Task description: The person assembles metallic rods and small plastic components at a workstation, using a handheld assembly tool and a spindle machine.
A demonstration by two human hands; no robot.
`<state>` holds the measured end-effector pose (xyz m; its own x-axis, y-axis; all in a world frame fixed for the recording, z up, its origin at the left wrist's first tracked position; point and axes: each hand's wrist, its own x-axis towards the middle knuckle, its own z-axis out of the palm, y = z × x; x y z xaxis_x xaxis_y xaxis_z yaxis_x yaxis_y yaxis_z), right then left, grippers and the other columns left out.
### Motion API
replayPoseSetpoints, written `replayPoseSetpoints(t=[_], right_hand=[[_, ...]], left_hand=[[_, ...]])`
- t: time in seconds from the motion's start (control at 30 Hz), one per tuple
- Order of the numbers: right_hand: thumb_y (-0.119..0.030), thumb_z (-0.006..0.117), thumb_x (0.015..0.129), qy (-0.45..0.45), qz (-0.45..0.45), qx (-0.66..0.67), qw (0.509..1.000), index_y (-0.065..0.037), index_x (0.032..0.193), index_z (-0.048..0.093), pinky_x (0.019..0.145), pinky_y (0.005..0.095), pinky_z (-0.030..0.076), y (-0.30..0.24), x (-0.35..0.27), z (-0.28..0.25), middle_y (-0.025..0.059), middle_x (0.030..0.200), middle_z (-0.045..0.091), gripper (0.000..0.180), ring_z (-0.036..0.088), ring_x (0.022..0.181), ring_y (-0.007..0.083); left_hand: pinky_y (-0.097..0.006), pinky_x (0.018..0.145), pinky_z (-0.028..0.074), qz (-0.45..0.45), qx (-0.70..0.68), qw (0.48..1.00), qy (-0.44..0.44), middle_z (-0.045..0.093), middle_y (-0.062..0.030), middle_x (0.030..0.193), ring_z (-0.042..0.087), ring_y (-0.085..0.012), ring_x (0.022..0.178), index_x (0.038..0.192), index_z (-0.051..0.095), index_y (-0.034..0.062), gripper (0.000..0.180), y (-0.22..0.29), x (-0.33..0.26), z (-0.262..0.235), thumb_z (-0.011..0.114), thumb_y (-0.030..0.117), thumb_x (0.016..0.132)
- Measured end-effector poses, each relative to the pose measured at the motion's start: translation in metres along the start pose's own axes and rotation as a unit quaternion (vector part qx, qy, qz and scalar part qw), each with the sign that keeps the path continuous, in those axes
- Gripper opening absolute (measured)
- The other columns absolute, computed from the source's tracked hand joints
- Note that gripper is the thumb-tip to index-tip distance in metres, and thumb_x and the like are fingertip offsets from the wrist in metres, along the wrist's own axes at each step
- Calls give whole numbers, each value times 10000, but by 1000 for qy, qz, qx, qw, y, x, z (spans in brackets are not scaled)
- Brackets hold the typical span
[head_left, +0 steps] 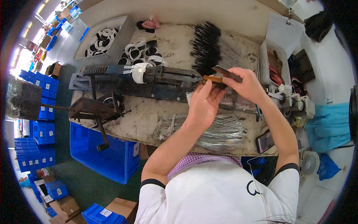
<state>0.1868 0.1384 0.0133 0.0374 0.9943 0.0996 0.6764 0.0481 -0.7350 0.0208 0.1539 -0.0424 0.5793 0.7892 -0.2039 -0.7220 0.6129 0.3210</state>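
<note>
A long dark metal machine (160, 89) with a coil spring and a crank handle (102, 146) lies across the workbench. At its right end my left hand (204, 102) has its fingers closed around a small orange-brown bar (212, 78) and a dark end beneath it. Just to the right, my right hand (246, 85) grips a flat dark strip (226, 73), its thumb close to the bar. The strip lies slanted above the bar; whether they touch I cannot tell. A white band (139, 72) is draped over the middle of the machine.
Behind my hands lies a pile of black bristle brushes (205, 46). Black-and-white rolls (138, 52) sit near a grey bin (121, 41). A bundle of metal wires (223, 130) lies near the front edge, beside a phone (265, 142). A blue crate (100, 153) stands below.
</note>
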Motion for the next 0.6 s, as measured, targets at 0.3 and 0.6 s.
replayPoseSetpoints(t=[0.3, 0.6], right_hand=[[-75, 694, 791, -101, 139, 226, 959, 6, 910, 693, 726, 244, 450, 12, 13, -2, -9, 821, 654, 144, 543, 762, 63], [-62, 661, 823, 187, -184, -98, 960, 23, 904, 647, 678, 255, 477, 8, -8, 20, 77, 811, 660, 119, 595, 761, 112]], left_hand=[[-341, 943, 360, 27, 13, 1000, 6, 544, -44, 1106, 495, -176, 1024, 1110, 515, 86, 305, -3, 6, 3, 404, 347, 996], [-343, 898, 370, 11, -23, 999, 31, 519, -48, 1046, 476, -161, 979, 1084, 496, 73, 309, -15, 21, -2, 444, 360, 984]])
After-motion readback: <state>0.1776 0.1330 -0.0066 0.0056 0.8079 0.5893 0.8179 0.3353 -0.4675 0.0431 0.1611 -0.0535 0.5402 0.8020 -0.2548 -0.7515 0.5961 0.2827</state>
